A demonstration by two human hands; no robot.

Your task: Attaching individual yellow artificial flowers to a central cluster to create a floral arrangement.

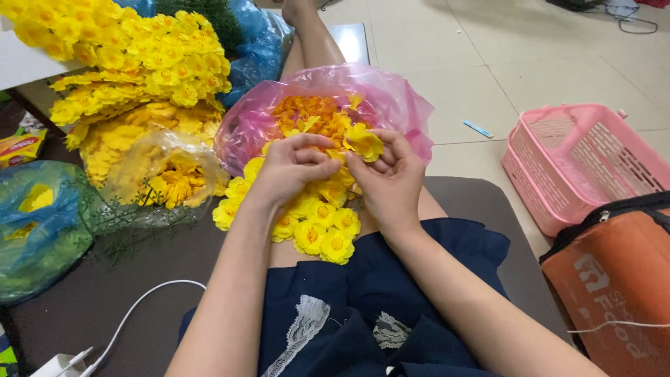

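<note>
Down in the person's lap, both hands meet over a heap of yellow artificial flower heads (317, 227) that lies on the bare legs just above a dark blue skirt (380, 307) with white lace trim. The left hand (289, 169) is curled, its fingertips pinched together near the thumb, and the right hand (387, 178) faces it, the two nearly touching. Between the fingertips of the right hand sits one yellow flower (363, 142), raised a little above the heap; the left hand's fingers close in beside it, though whether they also grip it cannot be told.

Just beyond the hands lies an open pink plastic bag (391, 98) with orange and yellow petals (310, 115) inside. To the left of it, bunches of yellow flowers (139, 59) are stacked high, and a clear plastic bag (164, 178) below them holds more yellow blooms. Farther left, a blue-green bag (38, 230) rests on the dark mat (105, 293). A white cable (139, 304) runs across the mat to a white charger (59, 364) at the lower edge. On the right, a pink plastic basket (583, 164) stands on the tiled floor (474, 63), with an orange bag (618, 293) just beside and in front of it.
</note>
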